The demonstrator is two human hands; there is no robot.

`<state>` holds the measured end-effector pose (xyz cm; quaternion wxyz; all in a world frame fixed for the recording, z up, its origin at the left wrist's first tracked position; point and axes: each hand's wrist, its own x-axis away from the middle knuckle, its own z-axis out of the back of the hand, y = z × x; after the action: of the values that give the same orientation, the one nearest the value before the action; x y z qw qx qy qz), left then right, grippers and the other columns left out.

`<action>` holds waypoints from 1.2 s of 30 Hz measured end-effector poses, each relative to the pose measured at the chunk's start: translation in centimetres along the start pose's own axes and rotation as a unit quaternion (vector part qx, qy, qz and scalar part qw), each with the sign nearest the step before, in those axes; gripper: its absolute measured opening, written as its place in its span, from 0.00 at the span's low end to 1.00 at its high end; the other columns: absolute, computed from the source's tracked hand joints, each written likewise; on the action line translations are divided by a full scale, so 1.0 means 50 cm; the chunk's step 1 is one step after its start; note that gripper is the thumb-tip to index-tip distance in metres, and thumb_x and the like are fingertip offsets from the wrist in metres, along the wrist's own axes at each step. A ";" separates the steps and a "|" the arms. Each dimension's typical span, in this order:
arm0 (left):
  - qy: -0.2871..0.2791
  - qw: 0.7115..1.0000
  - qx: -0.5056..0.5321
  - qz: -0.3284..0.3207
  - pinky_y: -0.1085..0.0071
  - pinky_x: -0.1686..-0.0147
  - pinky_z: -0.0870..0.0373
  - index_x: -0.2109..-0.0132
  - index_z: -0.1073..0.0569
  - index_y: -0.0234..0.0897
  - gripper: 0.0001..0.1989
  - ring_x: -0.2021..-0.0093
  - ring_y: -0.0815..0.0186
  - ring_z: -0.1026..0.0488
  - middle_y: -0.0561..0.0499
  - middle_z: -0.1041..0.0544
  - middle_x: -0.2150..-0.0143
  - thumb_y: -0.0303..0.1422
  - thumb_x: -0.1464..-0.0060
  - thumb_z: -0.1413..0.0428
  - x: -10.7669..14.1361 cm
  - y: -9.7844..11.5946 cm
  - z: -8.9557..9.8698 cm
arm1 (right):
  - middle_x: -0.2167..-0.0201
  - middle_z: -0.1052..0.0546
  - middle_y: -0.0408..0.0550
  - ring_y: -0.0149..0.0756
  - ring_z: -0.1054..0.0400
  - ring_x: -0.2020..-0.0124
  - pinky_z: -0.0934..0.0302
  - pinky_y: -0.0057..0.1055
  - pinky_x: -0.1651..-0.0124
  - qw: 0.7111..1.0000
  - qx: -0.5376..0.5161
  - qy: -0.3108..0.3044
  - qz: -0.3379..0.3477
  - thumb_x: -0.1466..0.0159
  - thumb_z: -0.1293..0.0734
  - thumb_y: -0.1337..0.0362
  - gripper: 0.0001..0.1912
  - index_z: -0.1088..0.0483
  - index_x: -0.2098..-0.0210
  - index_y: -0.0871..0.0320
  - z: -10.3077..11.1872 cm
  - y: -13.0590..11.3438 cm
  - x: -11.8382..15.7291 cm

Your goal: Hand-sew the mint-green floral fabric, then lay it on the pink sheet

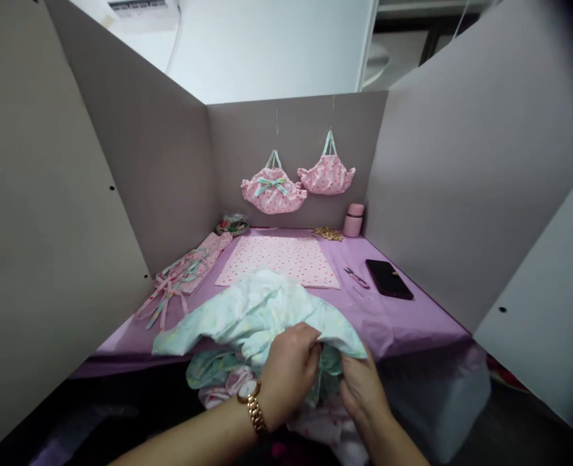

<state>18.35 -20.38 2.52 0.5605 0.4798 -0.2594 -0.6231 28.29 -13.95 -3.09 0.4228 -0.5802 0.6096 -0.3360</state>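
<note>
A bunched mint-green patterned fabric piece [267,304] drapes over the front edge of the table, with pink spotted fabric [221,391] showing beneath it. My left hand [293,359], with a gold watch on its wrist, is closed on the mint fabric near its right part. Close beside it, my right hand [359,388] grips the same fabric's right edge, its fingers partly hidden by the cloth. Whether anything small is between my fingers cannot be seen.
Behind the fabric lies a flat pink spotted cloth [281,259] on the purple table cover [388,330]. Thread snips [357,278], a phone [388,279] and a pink flask [353,221] stand right; ribbon ties [180,275] lie left. Two small pink bags [273,194] hang on the back panel.
</note>
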 end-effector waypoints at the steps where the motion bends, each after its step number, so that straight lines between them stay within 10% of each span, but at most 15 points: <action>1: 0.003 1.000 0.014 0.008 0.63 0.57 0.40 0.68 0.24 0.39 0.09 0.61 0.56 0.31 0.47 0.25 0.67 0.27 0.48 0.49 -0.007 -0.002 0.004 | 0.70 0.21 0.45 0.43 0.28 0.63 0.35 0.36 0.62 1.000 -0.007 0.005 -0.008 0.54 0.28 0.63 0.15 0.27 0.65 0.57 -0.002 -0.005 0.004; 11: 0.023 0.968 0.217 0.124 0.75 0.76 0.39 0.63 0.40 0.40 0.10 0.77 0.67 0.32 0.55 0.30 0.75 0.25 0.53 0.58 -0.019 -0.016 0.010 | 0.76 0.22 0.41 0.40 0.28 0.75 0.36 0.31 0.74 0.989 -0.050 -0.021 -0.135 0.56 0.29 0.66 0.19 0.32 0.63 0.57 -0.028 -0.026 0.015; 22: 0.130 0.983 0.115 0.053 0.73 0.65 0.41 0.64 0.35 0.39 0.13 0.65 0.64 0.34 0.54 0.32 0.69 0.19 0.58 0.51 -0.040 -0.038 0.027 | 0.78 0.26 0.37 0.33 0.34 0.78 0.42 0.24 0.76 0.990 -0.028 -0.090 -0.107 0.54 0.29 0.69 0.17 0.35 0.65 0.55 -0.042 -0.050 0.053; 30: 0.054 0.992 0.105 0.051 0.76 0.74 0.40 0.67 0.35 0.39 0.11 0.74 0.67 0.33 0.55 0.30 0.73 0.20 0.58 0.51 0.005 -0.024 -0.004 | 0.78 0.26 0.38 0.36 0.31 0.75 0.40 0.27 0.73 0.995 -0.015 -0.045 -0.083 0.52 0.34 0.69 0.12 0.35 0.67 0.55 -0.021 -0.025 0.013; 36: 0.161 0.986 0.034 0.028 0.72 0.66 0.40 0.62 0.35 0.38 0.11 0.66 0.63 0.32 0.53 0.30 0.68 0.22 0.54 0.50 -0.025 -0.039 0.030 | 0.77 0.25 0.40 0.34 0.33 0.79 0.43 0.25 0.77 0.991 -0.001 -0.109 -0.074 0.54 0.29 0.66 0.16 0.34 0.66 0.56 -0.044 -0.042 0.063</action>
<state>16.02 -19.04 1.84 0.5956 0.5853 -0.1996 -0.5127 27.27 -17.45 -0.68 0.4601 -0.6577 0.5152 -0.3005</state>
